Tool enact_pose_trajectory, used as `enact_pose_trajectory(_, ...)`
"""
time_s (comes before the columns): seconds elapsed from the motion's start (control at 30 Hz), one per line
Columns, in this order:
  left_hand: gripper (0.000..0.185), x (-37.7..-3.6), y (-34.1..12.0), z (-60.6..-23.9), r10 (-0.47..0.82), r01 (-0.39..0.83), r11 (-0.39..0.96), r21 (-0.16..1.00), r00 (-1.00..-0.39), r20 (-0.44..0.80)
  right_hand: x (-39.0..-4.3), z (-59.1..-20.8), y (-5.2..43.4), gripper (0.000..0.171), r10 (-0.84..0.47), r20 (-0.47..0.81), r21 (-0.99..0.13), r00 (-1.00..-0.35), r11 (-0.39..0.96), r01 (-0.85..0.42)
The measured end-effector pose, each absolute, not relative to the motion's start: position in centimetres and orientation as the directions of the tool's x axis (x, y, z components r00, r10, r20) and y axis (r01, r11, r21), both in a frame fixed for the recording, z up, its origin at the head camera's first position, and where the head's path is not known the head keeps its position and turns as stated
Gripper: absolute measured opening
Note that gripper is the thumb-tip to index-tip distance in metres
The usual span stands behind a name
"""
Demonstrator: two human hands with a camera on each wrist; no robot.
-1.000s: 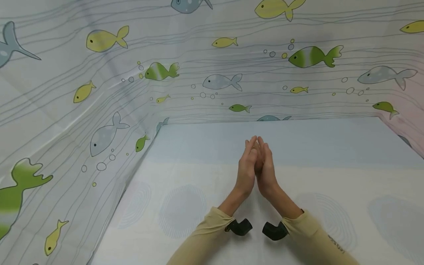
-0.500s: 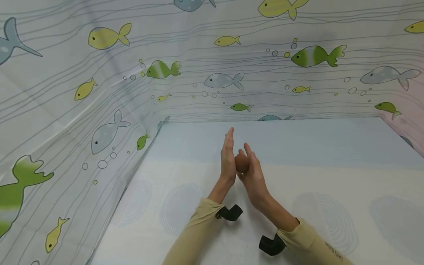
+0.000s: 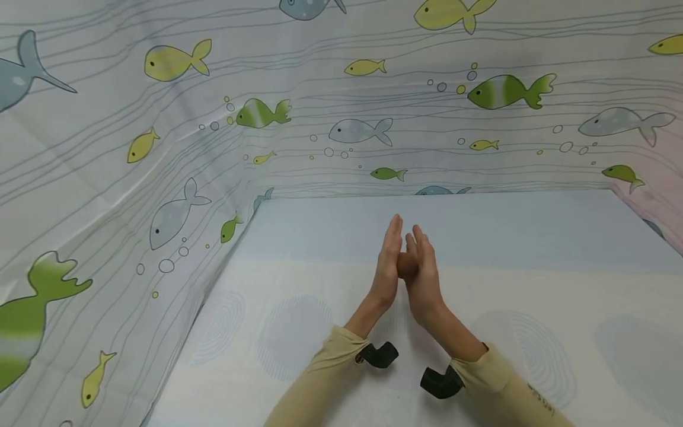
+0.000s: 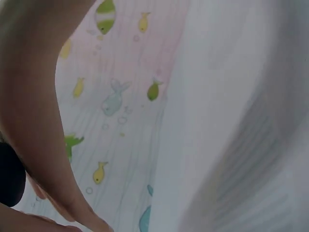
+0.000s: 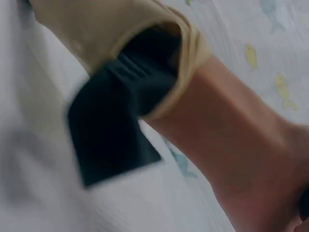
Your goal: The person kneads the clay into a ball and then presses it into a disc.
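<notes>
A small brown ball [image 3: 408, 266], smooth and round, sits between two facing palms above the table. My left hand [image 3: 386, 270] presses one side of it with straight fingers pointing forward. On the other side, my right hand [image 3: 424, 279] presses flat, fingers extended and its tips slightly nearer me than the left ones. Part of the ball is hidden by the right palm. In the left wrist view a bare forearm [image 4: 34, 96] fills the left side. The right wrist view shows a bare forearm [image 5: 236, 140] coming out of a beige sleeve.
Below the hands lies a table [image 3: 320, 385] with a white and pale blue cover. A curtain [image 3: 299, 160] printed with fish stands behind and to the left. Black curved mounts [image 3: 381, 354] stick out of both sleeve cuffs.
The palms slid against each other: the left hand went forward and left, then came back right and nearer, while the right moved back rightward. The ball, mostly hidden at first, now shows between them.
</notes>
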State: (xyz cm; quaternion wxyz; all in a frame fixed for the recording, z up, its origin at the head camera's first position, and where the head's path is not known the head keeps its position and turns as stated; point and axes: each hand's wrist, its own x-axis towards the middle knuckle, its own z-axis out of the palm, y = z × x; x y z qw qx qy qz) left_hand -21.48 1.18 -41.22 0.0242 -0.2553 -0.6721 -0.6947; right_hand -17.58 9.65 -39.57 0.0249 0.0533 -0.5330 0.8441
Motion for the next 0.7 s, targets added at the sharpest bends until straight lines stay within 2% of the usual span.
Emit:
enact_pose_trajectory(0.13,0.073,-20.4,2.4,-41.2,0.397,0.373,-0.102,0.922,-0.835,0.381,-18.4,-39.3,11.1,0.069,0.058,0.046,-0.885,-0.997,-0.461,-0.068)
enact_pose_trajectory(0.3,0.078,-19.4,3.3,-40.8,0.452,0.372,-0.119,0.921,-0.805,0.384,-19.3,-39.0,12.6,0.069,0.085,0.029,-0.873,-0.996,-0.484,-0.067)
enact_pose_trajectory(0.7,0.08,-18.4,3.5,-39.7,0.475,0.395,-0.13,0.91,-0.781,0.406,-20.4,-39.0,14.3,0.073,0.133,0.056,-0.843,-0.99,-0.526,-0.118)
